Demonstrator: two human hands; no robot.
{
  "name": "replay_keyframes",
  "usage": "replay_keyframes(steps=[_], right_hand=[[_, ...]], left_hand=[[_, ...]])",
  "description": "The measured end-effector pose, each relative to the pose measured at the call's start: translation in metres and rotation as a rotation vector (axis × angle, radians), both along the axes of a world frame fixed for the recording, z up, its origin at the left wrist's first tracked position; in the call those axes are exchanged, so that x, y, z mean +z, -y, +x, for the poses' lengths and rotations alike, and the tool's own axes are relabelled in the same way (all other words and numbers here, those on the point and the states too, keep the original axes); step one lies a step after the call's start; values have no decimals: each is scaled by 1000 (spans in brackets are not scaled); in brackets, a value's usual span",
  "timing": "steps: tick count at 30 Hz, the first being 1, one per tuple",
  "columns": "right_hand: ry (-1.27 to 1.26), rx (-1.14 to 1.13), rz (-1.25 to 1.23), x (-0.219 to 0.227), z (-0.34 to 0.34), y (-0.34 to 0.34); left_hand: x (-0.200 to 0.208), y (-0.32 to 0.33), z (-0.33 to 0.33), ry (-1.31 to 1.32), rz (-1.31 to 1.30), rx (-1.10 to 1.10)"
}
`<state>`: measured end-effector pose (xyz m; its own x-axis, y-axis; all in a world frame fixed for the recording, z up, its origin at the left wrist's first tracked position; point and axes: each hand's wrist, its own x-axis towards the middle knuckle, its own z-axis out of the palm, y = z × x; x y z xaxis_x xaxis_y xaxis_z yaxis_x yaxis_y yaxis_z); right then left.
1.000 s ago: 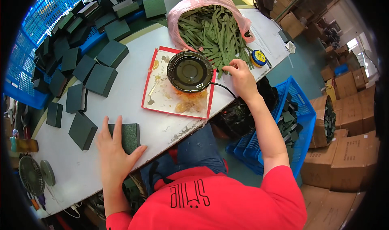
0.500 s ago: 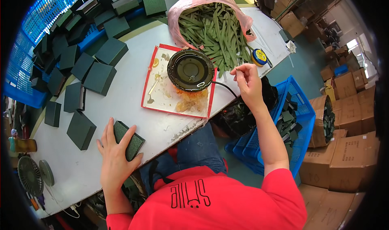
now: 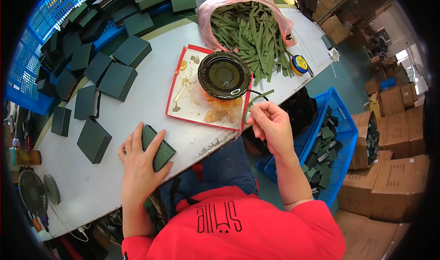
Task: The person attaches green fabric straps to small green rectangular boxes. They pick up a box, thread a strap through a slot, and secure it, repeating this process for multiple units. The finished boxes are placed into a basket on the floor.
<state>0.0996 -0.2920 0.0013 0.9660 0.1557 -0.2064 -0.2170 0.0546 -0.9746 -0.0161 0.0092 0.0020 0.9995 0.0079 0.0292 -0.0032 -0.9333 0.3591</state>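
My left hand (image 3: pixel 141 161) rests at the table's near edge, thumb and fingers closed about a small dark green box (image 3: pixel 157 151) with a speckled top. Over the table edge, my right hand (image 3: pixel 273 124) pinches a short green ribbon strip (image 3: pixel 264 95), whose end sticks out past the fingertips. Left of that hand is a round black pot of dark liquid (image 3: pixel 224 76), standing on a white board with a red rim (image 3: pixel 181 95) smeared with amber residue. A pink plastic bag (image 3: pixel 209 12) behind it spills many similar ribbon strips (image 3: pixel 250 35).
Dark green boxes (image 3: pixel 118 83) lie across the table's left side and fill a blue crate (image 3: pixel 27 92). A yellow-and-blue round tin (image 3: pixel 299 64) stands by the bag. At right are a blue crate of small green pieces (image 3: pixel 350 136) and cardboard cartons (image 3: pixel 398 177). A small fan (image 3: pixel 33 193) sits at far left.
My right hand has come away from the ribbon pile toward me, and a green ribbon strip now shows in its fingers. The left hand still holds the box.
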Motion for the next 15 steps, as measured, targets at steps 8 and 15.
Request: replay_keyframes(steps=[8, 15], right_hand=[[-27, -16, 61, -11, 15, -16], [-54, -14, 87, -15, 21, -23]], left_hand=[[0, 1, -2, -10, -27, 42], [2, 3, -2, -29, -33, 76]])
